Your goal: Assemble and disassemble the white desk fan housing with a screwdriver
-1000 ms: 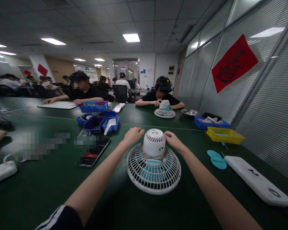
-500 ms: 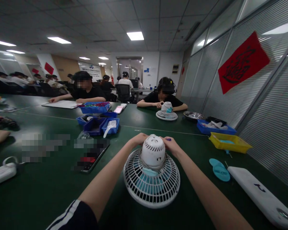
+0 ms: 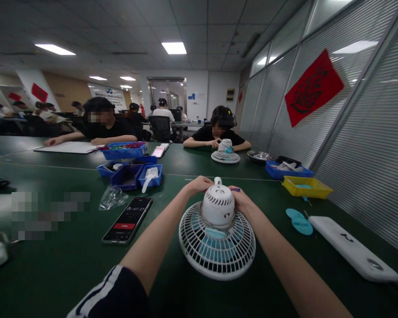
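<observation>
A small white electric fan (image 3: 217,254) lies grille down on the green table in front of me, its motor housing upward and pale blue blades showing through the bars. A white knob or loop (image 3: 218,180) sticks up behind the housing. My left hand (image 3: 200,183) reaches to the far left side of the housing, fingers bent and their tips hidden behind it. Against the housing's right side, my right hand (image 3: 241,201) is closed, with a small purple thing (image 3: 235,189) showing at its fingers. What that purple piece belongs to is hidden.
Left of the fan lie a phone (image 3: 128,221), a clear plastic bag (image 3: 112,197) and blue bins (image 3: 128,176). To the right are blue discs (image 3: 300,221), a white panel (image 3: 351,247) and a yellow tray (image 3: 307,187). Opposite, a person handles another fan (image 3: 225,155).
The view has swung a little to the right. The fan sits slightly further right in view, and the white knob behind its housing now shows more clearly. Both hands stay at the housing.
</observation>
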Motion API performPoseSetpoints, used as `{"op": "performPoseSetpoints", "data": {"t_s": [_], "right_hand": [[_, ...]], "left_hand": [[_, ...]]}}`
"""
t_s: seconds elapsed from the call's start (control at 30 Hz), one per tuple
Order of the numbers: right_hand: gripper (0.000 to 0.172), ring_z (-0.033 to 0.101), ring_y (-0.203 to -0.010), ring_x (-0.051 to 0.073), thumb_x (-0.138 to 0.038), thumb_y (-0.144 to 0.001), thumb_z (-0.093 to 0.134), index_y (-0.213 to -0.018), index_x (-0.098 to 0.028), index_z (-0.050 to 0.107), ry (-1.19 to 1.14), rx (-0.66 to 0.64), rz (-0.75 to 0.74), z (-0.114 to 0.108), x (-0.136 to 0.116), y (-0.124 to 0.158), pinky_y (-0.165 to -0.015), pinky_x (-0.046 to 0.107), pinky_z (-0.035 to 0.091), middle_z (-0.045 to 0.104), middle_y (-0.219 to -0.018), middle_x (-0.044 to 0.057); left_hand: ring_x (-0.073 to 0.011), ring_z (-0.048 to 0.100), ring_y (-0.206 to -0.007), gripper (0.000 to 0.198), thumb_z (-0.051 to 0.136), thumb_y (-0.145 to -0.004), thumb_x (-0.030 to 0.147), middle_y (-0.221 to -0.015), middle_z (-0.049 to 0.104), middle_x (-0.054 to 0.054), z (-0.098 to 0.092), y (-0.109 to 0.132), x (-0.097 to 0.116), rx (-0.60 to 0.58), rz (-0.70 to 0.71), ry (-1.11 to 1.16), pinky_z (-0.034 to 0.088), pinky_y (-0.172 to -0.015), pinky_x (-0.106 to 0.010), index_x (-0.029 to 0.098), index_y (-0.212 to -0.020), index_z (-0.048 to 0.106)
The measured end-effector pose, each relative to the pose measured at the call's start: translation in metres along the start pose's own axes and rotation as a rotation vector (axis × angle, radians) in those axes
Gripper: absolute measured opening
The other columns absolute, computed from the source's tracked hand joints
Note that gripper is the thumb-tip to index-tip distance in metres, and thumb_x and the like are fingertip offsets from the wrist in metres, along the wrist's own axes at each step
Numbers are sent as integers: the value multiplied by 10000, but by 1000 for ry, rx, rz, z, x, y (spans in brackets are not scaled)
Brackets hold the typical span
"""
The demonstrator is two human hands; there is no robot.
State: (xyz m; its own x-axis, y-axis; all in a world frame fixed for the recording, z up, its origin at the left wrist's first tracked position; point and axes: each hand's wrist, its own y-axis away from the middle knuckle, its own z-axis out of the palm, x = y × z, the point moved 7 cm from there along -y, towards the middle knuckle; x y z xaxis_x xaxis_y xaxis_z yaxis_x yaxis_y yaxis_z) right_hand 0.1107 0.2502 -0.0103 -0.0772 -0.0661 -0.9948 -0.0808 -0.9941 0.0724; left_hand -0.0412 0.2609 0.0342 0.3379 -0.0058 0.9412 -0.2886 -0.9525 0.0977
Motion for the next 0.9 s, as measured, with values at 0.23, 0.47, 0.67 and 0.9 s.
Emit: {"op": "performPoseSetpoints", "data": {"t_s": [0.23,0.47,0.67,0.9], "right_hand": [[379,405,-437,85,-238,-459,774,-512,-210,399,28,128,-44,-21,-8,13,-430,220,318,416,-417,-75],[316,536,-512,117,-247,-560,769,-554,-206,456,231,267,-91,-92,-4,40,-518,249,424,565,-505,-27],[314,530,-458,134,-184,-522,765,-572,-212,457,293,239,-46,-93,1,28,-463,263,410,550,-463,-20],[373,611,-745,150,-306,-600,700,-643,-237,336,24,184,-146,-30,0,-8,-637,269,500,576,-711,-6]], "left_hand": [[-128,538,-594,181,775,-553,214,-587,641,-26,14,-5,4,-52,22,48,437,-610,-256,85,-677,743],[-127,545,-589,211,799,-566,242,-586,635,-37,13,-12,-13,-22,-11,78,448,-606,-263,75,-665,715],[-112,539,-556,171,729,-711,233,-481,538,15,-8,-9,-47,114,-100,52,464,-603,-244,93,-643,657],[-108,611,-717,166,592,-875,273,-850,638,-17,-33,4,-77,201,-245,24,533,-658,-275,112,-911,612]]}}
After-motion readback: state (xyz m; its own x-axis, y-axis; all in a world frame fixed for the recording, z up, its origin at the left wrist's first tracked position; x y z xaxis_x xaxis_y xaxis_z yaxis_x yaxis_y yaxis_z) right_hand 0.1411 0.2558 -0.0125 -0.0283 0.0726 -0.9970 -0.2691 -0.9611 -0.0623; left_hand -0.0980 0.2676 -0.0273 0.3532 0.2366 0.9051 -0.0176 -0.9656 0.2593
